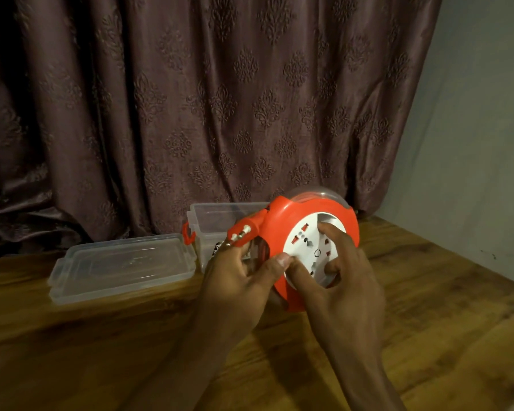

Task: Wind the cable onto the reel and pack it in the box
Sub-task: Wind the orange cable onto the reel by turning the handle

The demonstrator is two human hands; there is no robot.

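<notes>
A round orange cable reel (282, 226) with a white socket face (310, 241) is held tilted above the wooden table. My left hand (238, 280) grips its left side, thumb on the white face. My right hand (347, 289) has its fingers in the openings of the white centre disc. An orange plug (245, 228) with metal pins sticks out at the reel's upper left, above my left fingers. Behind the reel stands an open clear plastic box (214, 221) with an orange latch. The wound cable is mostly hidden inside the reel.
The box's clear lid (122, 266) lies flat on the wooden table (101, 351) to the left of the box. A dark patterned curtain (190, 99) hangs behind the table. A pale wall (472, 143) borders the right side.
</notes>
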